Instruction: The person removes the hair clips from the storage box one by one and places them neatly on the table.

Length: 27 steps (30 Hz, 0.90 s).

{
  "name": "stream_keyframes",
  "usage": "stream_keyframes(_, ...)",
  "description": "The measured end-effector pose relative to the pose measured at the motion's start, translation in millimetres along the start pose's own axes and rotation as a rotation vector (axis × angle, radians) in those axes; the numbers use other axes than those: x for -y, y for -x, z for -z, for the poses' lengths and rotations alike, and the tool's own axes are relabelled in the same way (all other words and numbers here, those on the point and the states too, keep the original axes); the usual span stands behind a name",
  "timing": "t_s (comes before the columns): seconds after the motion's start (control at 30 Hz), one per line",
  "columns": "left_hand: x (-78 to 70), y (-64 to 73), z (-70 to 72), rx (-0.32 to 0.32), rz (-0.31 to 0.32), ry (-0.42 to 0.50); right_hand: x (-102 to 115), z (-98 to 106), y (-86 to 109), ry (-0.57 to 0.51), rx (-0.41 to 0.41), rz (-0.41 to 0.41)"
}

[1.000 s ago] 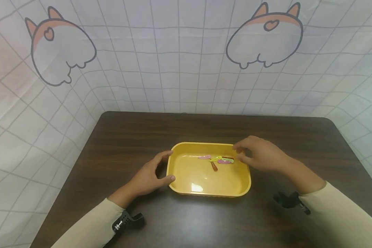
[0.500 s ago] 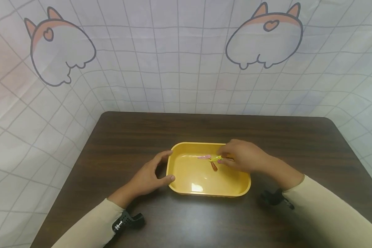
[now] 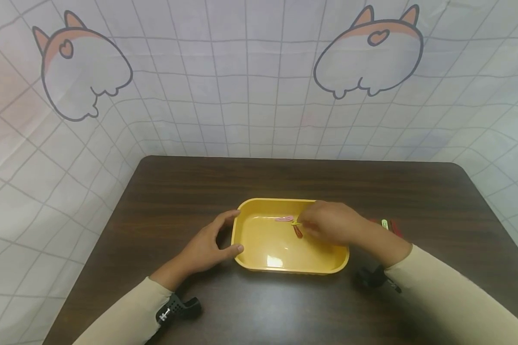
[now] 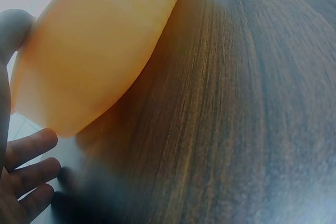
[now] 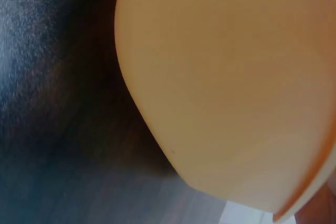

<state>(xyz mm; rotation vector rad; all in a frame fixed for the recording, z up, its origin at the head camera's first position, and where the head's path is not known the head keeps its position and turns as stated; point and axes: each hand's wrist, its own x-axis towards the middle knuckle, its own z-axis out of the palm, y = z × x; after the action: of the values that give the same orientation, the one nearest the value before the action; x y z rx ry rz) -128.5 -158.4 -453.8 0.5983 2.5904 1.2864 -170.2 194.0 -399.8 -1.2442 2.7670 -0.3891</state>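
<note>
A yellow tray (image 3: 259, 256) sits on the dark table. In the head view, my left hand (image 3: 204, 244) spreads its thumb and fingers along the left rim; the left wrist view shows several fingers extended. My right hand (image 3: 331, 221) reaches over the far right rim, its fingertips at a yellow hair clip (image 3: 295, 224). Whether it pinches that clip is hidden by the hand. A pink hair clip (image 3: 284, 219) and a reddish-brown hair clip (image 3: 298, 232) lie nearby in the tray. The right wrist view shows just the outer wall of the tray (image 5: 226, 77).
On the table (image 3: 190, 182), beyond my right wrist, lie a light green hair clip (image 3: 385, 224) and a red hair clip (image 3: 395, 228), partly covered by the forearm. A white gridded curtain (image 3: 224, 96) hangs behind and beside the table.
My right hand has moved left and deeper into the tray, covering the clips at its right. Clips on the table beyond the right wrist have come into sight. The left hand stays put.
</note>
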Motion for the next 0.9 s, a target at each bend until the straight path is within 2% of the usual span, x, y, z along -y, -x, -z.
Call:
stream_keyframes(0.23,-1.6,0.8,1.2,0.003,0.0,-0.003,3,-5,-1.8,-0.009,0.018,0.02)
stream_keyframes(0.5,-0.6,1.2,0.2,0.003,0.008,-0.012,2,-10,-3.6,0.013,0.035,0.139)
stream_keyframes(0.7,-0.1,1.4,-0.8,0.0,0.007,-0.012,4,-12,-6.5,-0.004,0.059,0.098)
stream_keyframes(0.9,-1.0,1.8,-1.1,-0.002,0.004,-0.009,6,-16,-9.8,-0.011,0.046,0.084)
